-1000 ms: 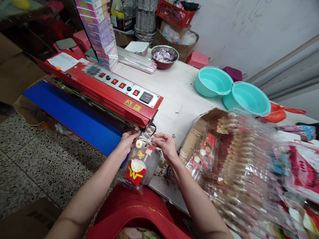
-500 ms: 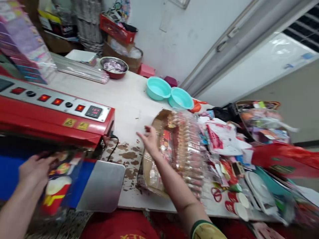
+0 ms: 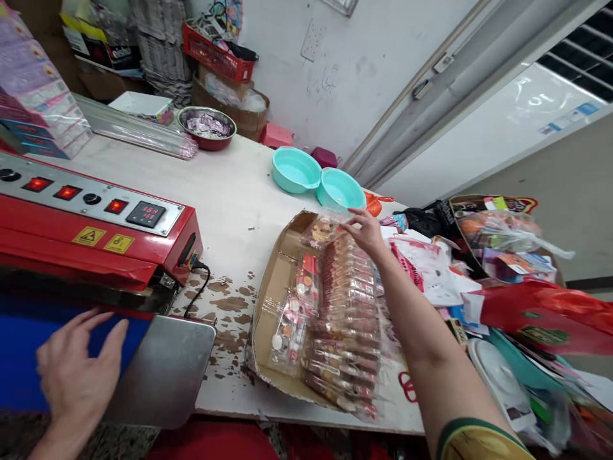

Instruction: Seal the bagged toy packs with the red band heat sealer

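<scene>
Table (image 3: 239, 185): sealer (image 3: 96, 223) L, basins (image 3: 294, 169) by R hand (image 3: 368, 231)

The carton (image 3: 268, 300) of packets (image 3: 345, 306) lies on the table (image 3: 239, 185). From it, the sealer (image 3: 96, 223) stands at 9 o'clock, the basins (image 3: 295, 169) at 12, the bowl (image 3: 205, 126) at 11 and the plate (image 3: 163, 370) at 8. The right hand (image 3: 366, 230) touches the farthest packets. The left hand (image 3: 76, 377) is just left of the plate, before the sealer.

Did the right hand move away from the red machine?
Yes. The right hand left the end of the red sealing machine and went rightward to the far packets in the cardboard tray, near the teal bowls.
</scene>
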{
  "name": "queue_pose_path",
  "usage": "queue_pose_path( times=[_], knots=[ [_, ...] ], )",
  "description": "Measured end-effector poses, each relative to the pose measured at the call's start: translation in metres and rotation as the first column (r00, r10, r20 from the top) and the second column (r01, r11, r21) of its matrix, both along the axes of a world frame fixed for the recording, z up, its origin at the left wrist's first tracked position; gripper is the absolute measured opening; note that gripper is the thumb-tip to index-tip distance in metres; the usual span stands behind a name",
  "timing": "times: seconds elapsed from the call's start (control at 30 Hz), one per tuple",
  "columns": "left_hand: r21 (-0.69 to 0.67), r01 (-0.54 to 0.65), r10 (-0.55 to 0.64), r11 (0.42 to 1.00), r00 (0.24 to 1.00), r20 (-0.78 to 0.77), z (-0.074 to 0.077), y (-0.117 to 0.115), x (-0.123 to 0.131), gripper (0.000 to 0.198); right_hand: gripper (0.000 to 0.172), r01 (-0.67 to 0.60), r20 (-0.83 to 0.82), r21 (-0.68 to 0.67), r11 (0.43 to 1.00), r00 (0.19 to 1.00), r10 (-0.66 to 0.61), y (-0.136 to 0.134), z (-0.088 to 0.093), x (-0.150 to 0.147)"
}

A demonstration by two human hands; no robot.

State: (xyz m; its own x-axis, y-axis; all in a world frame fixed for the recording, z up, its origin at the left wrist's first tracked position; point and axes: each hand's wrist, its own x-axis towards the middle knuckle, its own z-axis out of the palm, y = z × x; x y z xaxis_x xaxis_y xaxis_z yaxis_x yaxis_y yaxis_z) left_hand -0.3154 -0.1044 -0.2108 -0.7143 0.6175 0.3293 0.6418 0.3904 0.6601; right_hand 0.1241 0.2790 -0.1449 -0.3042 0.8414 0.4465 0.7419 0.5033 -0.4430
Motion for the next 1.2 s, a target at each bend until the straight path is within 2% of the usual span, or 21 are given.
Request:
queue_pose_path(
  times=[0.07,0.13,0.23,0.3,0.37,0.43,0.47,0.5,0.57,0.63,0.73,0.77,0.83,0.93,1.03,1.13,1.2],
  knots=[
    [0.059,0.079,-0.069,0.995,0.986,-0.153,0.008,0.011,0.025,0.021,0.017,-0.133,-0.205,-0.005,0.991,0.97,0.129,-0.014,0.032,-0.01],
    [0.106,0.22,-0.202,0.97,0.966,-0.162,0.023,0.026,0.048,0.02,0.015,-0.187,-0.355,0.007,0.982,0.918,0.177,-0.038,0.062,-0.023],
    [0.192,0.344,-0.354,0.919,0.935,0.021,0.058,0.055,0.079,0.022,0.011,-0.276,-0.491,-0.077,0.958,0.846,0.205,-0.085,0.089,-0.054],
    [0.241,0.376,-0.43,0.895,0.87,0.24,0.085,0.075,0.092,0.034,0.012,-0.4,-0.549,-0.213,0.892,0.804,0.229,-0.117,0.088,-0.081],
    [0.301,0.404,-0.503,0.864,0.692,0.517,0.104,0.092,0.096,0.052,0.013,-0.533,-0.597,-0.357,0.767,0.762,0.252,-0.148,0.075,-0.111],
    [0.337,0.387,-0.494,0.858,0.445,0.747,0.111,0.101,0.092,0.057,0.016,-0.62,-0.645,-0.47,0.628,0.727,0.235,-0.174,0.053,-0.14],
    [0.332,0.359,-0.454,0.872,0.342,0.823,0.109,0.102,0.088,0.054,0.018,-0.64,-0.664,-0.516,0.569,0.719,0.207,-0.185,0.041,-0.153],
    [0.311,0.323,-0.402,0.894,0.271,0.875,0.104,0.1,0.083,0.048,0.02,-0.646,-0.677,-0.556,0.523,0.717,0.166,-0.194,0.03,-0.165],
    [0.271,0.216,-0.318,0.938,0.229,0.92,0.087,0.09,0.074,0.039,0.024,-0.629,-0.68,-0.619,0.47,0.729,0.081,-0.209,0.007,-0.186],
    [0.273,0.094,-0.289,0.957,0.287,0.913,0.064,0.078,0.067,0.034,0.026,-0.599,-0.668,-0.659,0.455,0.744,0.012,-0.219,-0.011,-0.203],
    [0.248,-0.058,-0.194,0.967,0.461,0.866,0.029,0.064,0.056,0.031,0.029,-0.584,-0.669,-0.68,0.443,0.742,-0.049,-0.233,-0.031,-0.227],
    [0.217,-0.1,-0.142,0.971,0.491,0.86,0.02,0.062,0.051,0.031,0.03,-0.588,-0.675,-0.684,0.432,0.735,-0.068,-0.237,-0.037,-0.236],
    [0.141,-0.158,-0.051,0.977,0.47,0.881,0.009,0.057,0.038,0.032,0.033,-0.603,-0.694,-0.689,0.402,0.708,-0.127,-0.243,-0.048,-0.253],
    [0.053,-0.164,0.005,0.985,0.34,0.941,0.007,0.048,0.013,0.034,0.04,-0.611,-0.706,-0.701,0.367,0.667,-0.238,-0.245,-0.064,-0.28],
    [0.002,-0.126,0.031,0.992,0.265,0.964,0.014,0.036,-0.013,0.039,0.043,-0.598,-0.697,-0.714,0.364,0.656,-0.29,-0.244,-0.08,-0.311],
    [-0.006,-0.162,0.051,0.987,0.275,0.96,0.02,0.029,-0.034,0.043,0.045,-0.602,-0.712,-0.7,0.384,0.621,-0.326,-0.25,-0.088,-0.339],
    [-0.003,-0.217,0.077,0.976,0.33,0.941,0.021,0.028,-0.045,0.038,0.046,-0.594,-0.739,-0.669,0.446,0.595,-0.317,-0.251,-0.086,-0.345]
  ],
)
